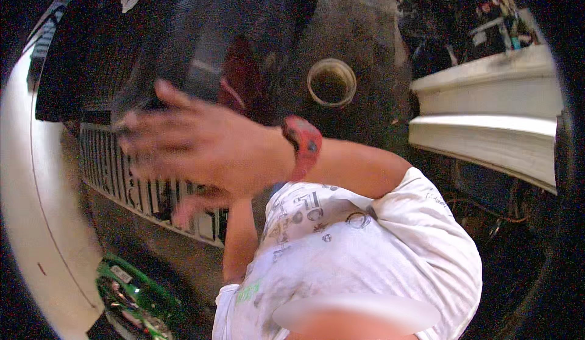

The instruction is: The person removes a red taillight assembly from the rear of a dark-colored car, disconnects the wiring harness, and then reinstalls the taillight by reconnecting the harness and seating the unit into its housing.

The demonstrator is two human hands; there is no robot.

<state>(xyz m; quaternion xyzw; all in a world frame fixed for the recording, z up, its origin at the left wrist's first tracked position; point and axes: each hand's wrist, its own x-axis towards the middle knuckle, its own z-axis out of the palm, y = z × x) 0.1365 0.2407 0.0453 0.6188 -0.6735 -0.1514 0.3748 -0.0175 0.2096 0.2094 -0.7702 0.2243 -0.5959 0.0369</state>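
Note:
My right hand (195, 142) reaches leftward across my body, a red wristwatch (303, 148) at its wrist. Its fingers are stretched out with the thumb apart, blurred by motion, and I see nothing in them. My left hand (198, 207) is mostly hidden beneath the right one; only a smeared part of it shows, so its grip is unclear. Beyond the hands lies a large dark, ribbed and creased surface (164, 53), with a dark red patch (241, 71) near its right side. A pale slatted panel (116, 163) shows below and left of the hands.
A round tub (331, 82) of murky liquid stands on the floor ahead. White ribbed panels (481, 105) jut in from the right, with a cluttered heap (469, 17) behind them. A green object (137, 291) lies lower left, beside a long whitish surface (42, 218).

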